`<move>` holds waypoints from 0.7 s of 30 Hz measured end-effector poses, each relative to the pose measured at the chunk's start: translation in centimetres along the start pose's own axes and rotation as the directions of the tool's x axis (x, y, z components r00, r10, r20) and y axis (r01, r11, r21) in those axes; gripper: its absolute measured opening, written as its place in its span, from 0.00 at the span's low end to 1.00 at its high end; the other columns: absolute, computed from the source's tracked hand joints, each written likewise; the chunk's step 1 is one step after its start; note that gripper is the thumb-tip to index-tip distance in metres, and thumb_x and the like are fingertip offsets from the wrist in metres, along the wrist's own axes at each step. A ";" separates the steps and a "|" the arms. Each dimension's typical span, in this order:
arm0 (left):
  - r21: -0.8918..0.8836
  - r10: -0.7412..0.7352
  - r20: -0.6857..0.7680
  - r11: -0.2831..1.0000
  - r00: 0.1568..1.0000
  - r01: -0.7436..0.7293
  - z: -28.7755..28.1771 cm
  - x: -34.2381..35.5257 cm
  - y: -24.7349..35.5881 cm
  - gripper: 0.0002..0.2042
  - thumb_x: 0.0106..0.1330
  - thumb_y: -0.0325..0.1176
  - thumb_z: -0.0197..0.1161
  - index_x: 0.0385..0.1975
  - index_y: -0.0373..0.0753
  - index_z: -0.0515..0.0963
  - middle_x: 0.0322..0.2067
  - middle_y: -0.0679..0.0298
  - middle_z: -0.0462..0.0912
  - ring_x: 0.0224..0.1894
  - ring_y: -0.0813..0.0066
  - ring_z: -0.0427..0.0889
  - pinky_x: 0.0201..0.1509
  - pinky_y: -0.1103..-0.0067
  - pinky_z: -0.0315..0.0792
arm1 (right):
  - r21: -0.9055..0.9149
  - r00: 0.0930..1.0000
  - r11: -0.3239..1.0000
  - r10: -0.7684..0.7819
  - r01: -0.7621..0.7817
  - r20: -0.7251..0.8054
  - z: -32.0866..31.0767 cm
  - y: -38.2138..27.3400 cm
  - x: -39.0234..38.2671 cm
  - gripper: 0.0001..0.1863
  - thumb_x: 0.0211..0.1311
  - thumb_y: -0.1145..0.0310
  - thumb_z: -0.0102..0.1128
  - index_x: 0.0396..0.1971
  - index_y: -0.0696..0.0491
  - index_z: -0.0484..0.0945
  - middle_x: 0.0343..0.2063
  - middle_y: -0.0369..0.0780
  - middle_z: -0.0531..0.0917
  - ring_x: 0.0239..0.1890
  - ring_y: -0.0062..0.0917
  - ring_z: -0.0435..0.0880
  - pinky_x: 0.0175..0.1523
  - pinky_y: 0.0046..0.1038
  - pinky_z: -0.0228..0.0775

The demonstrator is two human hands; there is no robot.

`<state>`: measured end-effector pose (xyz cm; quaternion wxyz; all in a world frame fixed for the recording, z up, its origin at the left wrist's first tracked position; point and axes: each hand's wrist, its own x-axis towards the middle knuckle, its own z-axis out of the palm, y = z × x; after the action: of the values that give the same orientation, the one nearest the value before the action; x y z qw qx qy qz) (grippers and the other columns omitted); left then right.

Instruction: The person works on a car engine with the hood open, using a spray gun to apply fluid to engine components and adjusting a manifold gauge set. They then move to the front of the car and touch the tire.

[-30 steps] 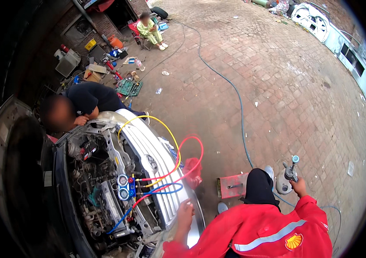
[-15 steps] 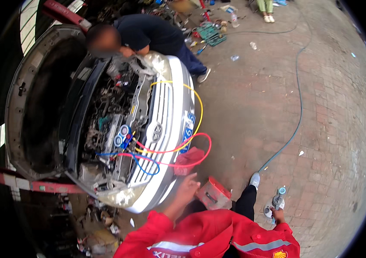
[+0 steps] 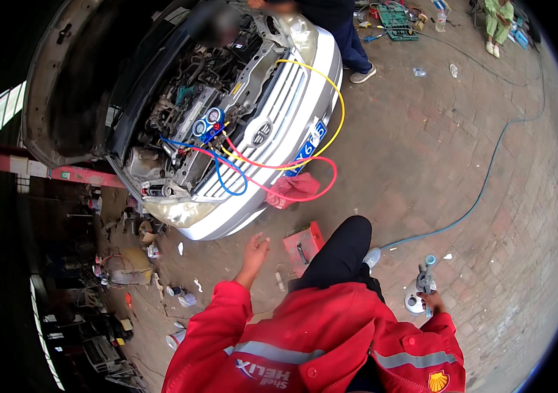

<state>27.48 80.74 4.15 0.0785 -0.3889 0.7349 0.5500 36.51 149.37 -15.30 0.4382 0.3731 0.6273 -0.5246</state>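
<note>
Red sleeves with grey reflective stripes fill the lower edge. The right hand [image 3: 431, 302] is wrapped around a small white can [image 3: 415, 302] with a tap on top, held low over the brick paving [image 3: 462, 164]. The left hand [image 3: 255, 252] hangs free with its fingers spread wide, touching nothing, just beside a red metal tray [image 3: 305, 243] on the ground. Open paving stretches to the right, crossed by a thin blue hose [image 3: 488, 177]. Farther off stands a silver car [image 3: 272, 131] with its hood raised; a gauge set [image 3: 205, 123] sits in the engine bay, trailing yellow, red and blue hoses over the grille. Another person [image 3: 338, 26] leans at the car's far side.
</note>
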 end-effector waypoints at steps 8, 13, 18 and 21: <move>-0.006 0.214 -0.321 0.974 0.923 -0.228 3.1 5.4 -1.9 0.26 0.72 0.39 0.71 0.63 0.30 0.74 0.32 0.67 0.81 0.31 0.80 0.78 0.38 0.79 0.73 | -0.312 0.973 0.924 -0.231 0.222 0.010 -0.5 -8.3 -0.3 0.15 0.59 0.63 0.79 0.27 0.54 0.80 0.18 0.33 0.77 0.17 0.21 0.74 0.24 0.29 0.64; 0.235 0.528 -0.612 0.832 0.589 -0.502 2.5 16.1 6.5 0.29 0.66 0.39 0.76 0.60 0.27 0.76 0.44 0.56 0.81 0.41 0.65 0.80 0.48 0.69 0.76 | -0.199 0.973 0.962 -0.209 0.185 -0.102 -2.0 -12.3 0.4 0.15 0.61 0.61 0.77 0.27 0.53 0.79 0.18 0.33 0.77 0.18 0.21 0.74 0.25 0.28 0.68; 0.518 0.608 -0.675 0.794 0.418 -0.319 -0.7 28.0 18.3 0.46 0.60 0.47 0.78 0.70 0.22 0.64 0.65 0.34 0.71 0.68 0.34 0.69 0.73 0.53 0.64 | -0.120 0.980 0.993 -0.035 0.011 -0.195 -2.5 -19.1 -0.1 0.14 0.63 0.63 0.77 0.29 0.54 0.79 0.20 0.33 0.78 0.19 0.22 0.76 0.24 0.30 0.70; 0.551 0.493 -0.763 0.834 0.418 0.022 -3.2 35.4 19.9 0.63 0.47 0.62 0.83 0.75 0.24 0.56 0.66 0.33 0.68 0.71 0.35 0.67 0.74 0.51 0.62 | -0.361 0.996 0.932 -0.051 0.022 -0.072 -6.4 -21.3 2.9 0.17 0.63 0.59 0.77 0.38 0.58 0.84 0.26 0.35 0.85 0.26 0.20 0.81 0.32 0.29 0.74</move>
<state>-8.89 62.62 1.02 -0.3025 -0.4716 0.8253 0.0701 14.73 152.07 -10.57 0.4637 0.2958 0.7366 -0.3936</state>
